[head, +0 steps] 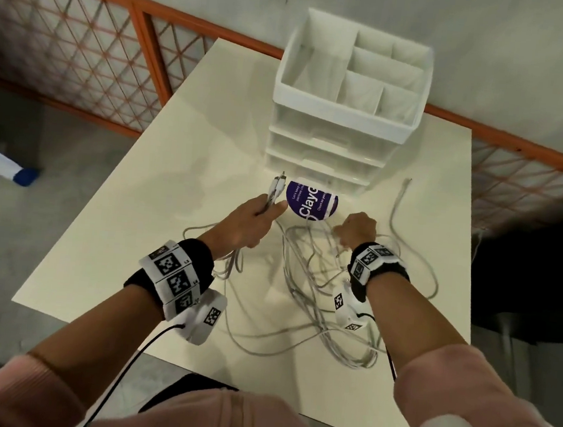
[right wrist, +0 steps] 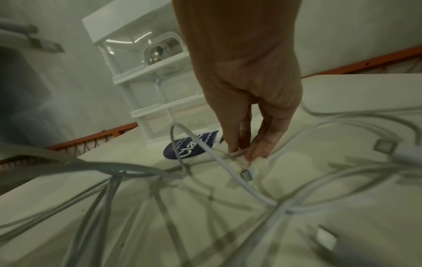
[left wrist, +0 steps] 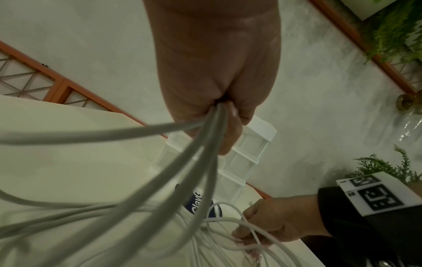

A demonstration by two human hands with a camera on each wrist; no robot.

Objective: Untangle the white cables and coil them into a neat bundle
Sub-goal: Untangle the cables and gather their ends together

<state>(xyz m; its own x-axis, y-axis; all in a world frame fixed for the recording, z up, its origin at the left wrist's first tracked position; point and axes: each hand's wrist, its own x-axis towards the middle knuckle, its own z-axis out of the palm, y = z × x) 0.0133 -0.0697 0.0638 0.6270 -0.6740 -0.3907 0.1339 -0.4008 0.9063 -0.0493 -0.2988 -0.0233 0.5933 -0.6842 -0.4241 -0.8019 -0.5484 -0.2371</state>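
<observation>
Left hand (head: 251, 222): raised above the table, fingers curled round several strands of the white cables (head: 318, 285); connector ends (head: 278, 182) stick out past the thumb toward the organiser. In the left wrist view, the strands leave the closed fist and fan down toward the table.

Right hand (head: 357, 230): low on the table, just right of the sticker; fingertips (right wrist: 235, 150) pinch one strand close to a plug end (right wrist: 247, 174) lying on the surface. Grip on that single strand clear in the right wrist view.

White cables: loose tangle spread over the near and right part of the table, between and below both wrists; many crossing loops, no bundle formed. One end (head: 406, 182) lies alone, well to the right of the organiser base. Strand count: cannot tell.

Table (head: 175, 155): white, square top; tangle lies directly on it.

Organiser (head: 350, 92): white plastic, open divided tray on top, clear drawers stacked beneath; stands at the far side of the table, apart from the tangle.

Sticker (head: 312, 200): round, dark blue with white lettering, flat on the table just in front of the organiser, between the two hands.

Wrist bands (head: 174, 277): black with white tag blocks, one on each wrist; black lead hangs from the left one.

Sleeves (head: 462, 396): pink, pushed up both forearms.

Railing (head: 83, 39): orange frame with mesh, beyond the table.
</observation>
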